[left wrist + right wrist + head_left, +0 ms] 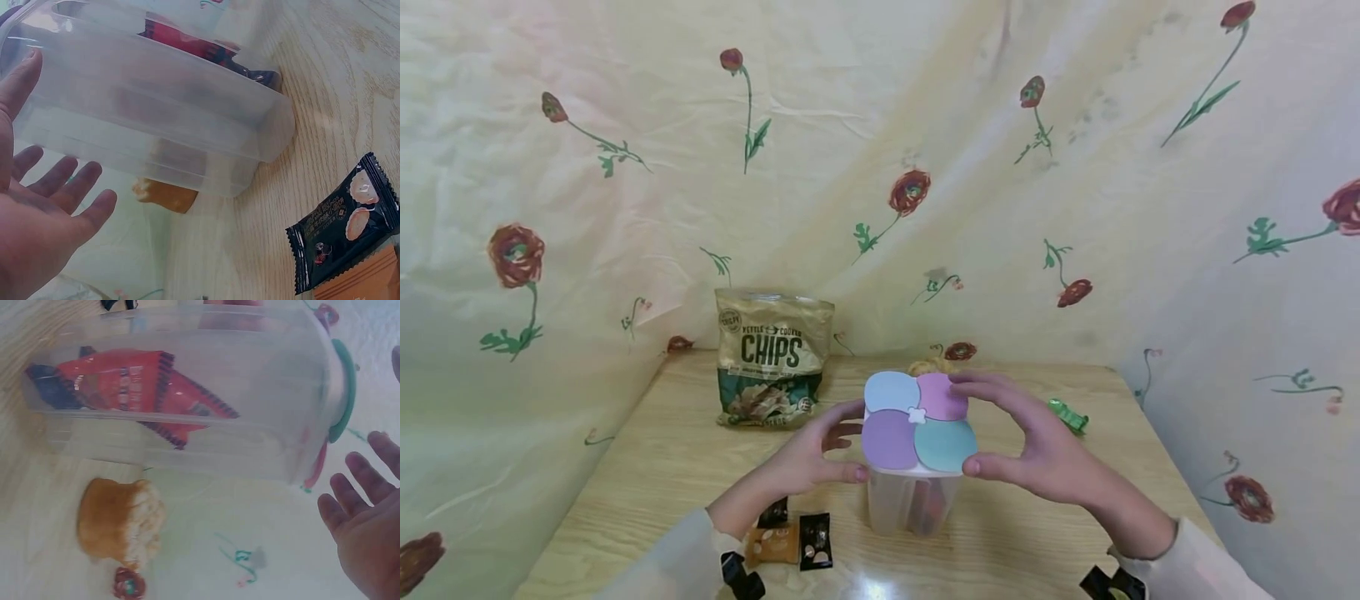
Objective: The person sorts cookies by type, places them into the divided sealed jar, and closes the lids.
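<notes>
A tall clear plastic container (889, 502) stands upright on the wooden table, topped by a lid (889, 439) with blue, pink, purple and teal petal-shaped flaps. Through its wall in the right wrist view, red packets (122, 384) lie near the bottom. My left hand (815, 448) is at the container's left side, its thumb by the lid's edge. Over on the right side, my right hand (1043, 446) has fingertips and thumb at the lid's rim. Both hands have spread, fairly straight fingers; neither grips the container. Whether the fingertips touch it is hard to tell.
A chips bag (772, 362) stands at the back left. Small black (816, 540) and orange (775, 543) packets lie at the front left. A piece of bread (106, 515) is behind the container. A green packet (1068, 416) lies at right. Flowered cloth surrounds the table.
</notes>
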Demonstrator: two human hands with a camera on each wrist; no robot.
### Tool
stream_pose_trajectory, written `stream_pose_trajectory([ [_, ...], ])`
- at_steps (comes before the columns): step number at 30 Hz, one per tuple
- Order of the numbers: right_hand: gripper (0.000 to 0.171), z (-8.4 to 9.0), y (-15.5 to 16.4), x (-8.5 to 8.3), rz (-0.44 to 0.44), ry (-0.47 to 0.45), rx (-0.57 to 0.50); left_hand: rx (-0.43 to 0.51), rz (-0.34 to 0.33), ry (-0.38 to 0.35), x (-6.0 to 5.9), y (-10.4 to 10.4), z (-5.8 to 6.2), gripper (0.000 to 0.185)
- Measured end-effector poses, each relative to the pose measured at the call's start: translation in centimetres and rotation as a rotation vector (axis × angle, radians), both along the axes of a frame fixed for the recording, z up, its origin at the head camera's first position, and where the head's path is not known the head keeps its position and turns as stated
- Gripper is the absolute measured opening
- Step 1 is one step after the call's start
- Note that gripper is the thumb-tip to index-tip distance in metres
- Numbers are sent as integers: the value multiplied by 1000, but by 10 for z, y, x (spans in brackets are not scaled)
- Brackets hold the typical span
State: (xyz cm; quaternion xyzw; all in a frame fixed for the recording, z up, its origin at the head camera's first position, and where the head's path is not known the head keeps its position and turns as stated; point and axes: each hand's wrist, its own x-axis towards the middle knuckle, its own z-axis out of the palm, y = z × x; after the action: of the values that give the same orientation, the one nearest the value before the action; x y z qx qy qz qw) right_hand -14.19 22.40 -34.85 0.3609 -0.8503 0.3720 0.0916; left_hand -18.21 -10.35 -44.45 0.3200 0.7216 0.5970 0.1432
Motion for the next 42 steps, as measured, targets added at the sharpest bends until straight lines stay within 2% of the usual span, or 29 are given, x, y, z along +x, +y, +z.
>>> stream_pose_trajectory([
  [6,69,10,-8,-2,17,-9,104,2,-3,5,-2,0,-1,81],
  [14,60,12,-14,-5,38,2,127,-10,20,7,1,-3,5,78],
  [18,59,13,-17,-6,26,-2,156,3,68,51,6,-11,18,72],
  [23,55,13,-18,-7,28,-1,173,61,128,173,10,-16,41,58],
  [27,50,11,-19,-8,40,10,180,85,85,237,15,-16,58,48],
  [30,48,11,-18,-9,48,17,184,39,35,240,19,-14,70,44],
  [33,47,11,-18,-10,51,22,192,-49,16,233,21,-12,77,42],
  [37,46,12,-19,-10,43,30,200,-120,10,245,21,-10,81,40],
  [42,45,15,-19,-10,31,27,201,-151,11,279,18,-8,83,37],
])
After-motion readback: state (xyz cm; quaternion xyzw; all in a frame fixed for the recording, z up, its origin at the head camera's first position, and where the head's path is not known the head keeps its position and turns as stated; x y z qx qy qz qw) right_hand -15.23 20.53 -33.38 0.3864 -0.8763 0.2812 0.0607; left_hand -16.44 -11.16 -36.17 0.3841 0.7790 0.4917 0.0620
